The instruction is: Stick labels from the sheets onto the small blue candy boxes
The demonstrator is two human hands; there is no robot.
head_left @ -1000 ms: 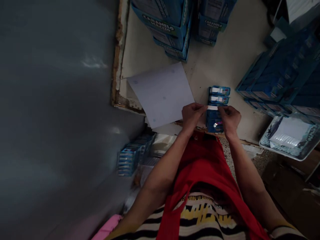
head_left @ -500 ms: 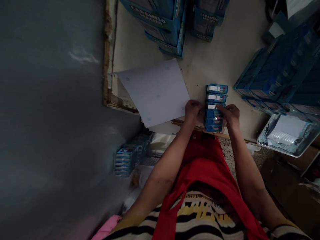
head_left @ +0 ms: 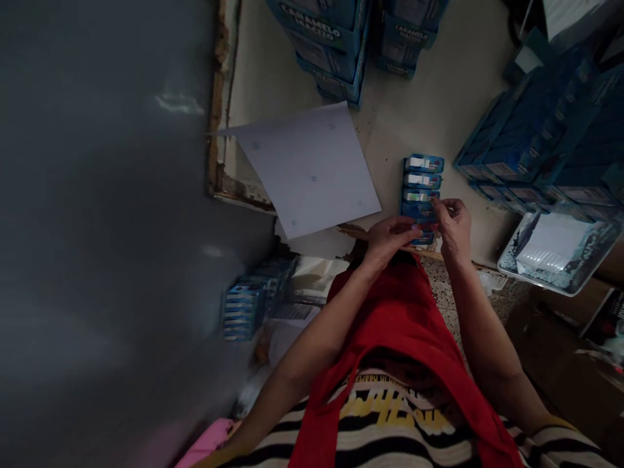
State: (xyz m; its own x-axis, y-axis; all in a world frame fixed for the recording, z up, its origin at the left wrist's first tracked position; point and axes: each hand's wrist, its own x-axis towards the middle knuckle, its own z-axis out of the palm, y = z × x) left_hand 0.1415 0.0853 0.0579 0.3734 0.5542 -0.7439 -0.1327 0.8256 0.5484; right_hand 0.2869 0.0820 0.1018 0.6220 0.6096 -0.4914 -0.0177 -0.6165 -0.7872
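Observation:
A short column of small blue packs [head_left: 420, 211] sits near the table's front edge. The upper three carry pale strips along their tops. My left hand [head_left: 387, 242] reaches over the lower packs from the left. Its thumb and fingertips come together by a small reddish patch; whatever they pinch is too small to make out. On the right side of the column is my right hand [head_left: 453, 227], fingers curled and tips pinched at the packs' ends beside the third strip. Anything between those fingertips is hidden. Left of the packs lies a white sheet [head_left: 314, 175] with faint round spots.
Tall stacks of blue display boxes [head_left: 331, 39] stand at the back; more blue boxes [head_left: 517, 143] fill the right. A clear tray [head_left: 580, 283] holding white paper sits at the right edge. The table's left edge [head_left: 214, 117] is chipped. Below are more blue packs [head_left: 244, 312].
My left hand has moved right, from beside the sheet's corner onto the lower packs. My right fingertips have drawn back from the third pack's top to its right end. The view has shifted slightly.

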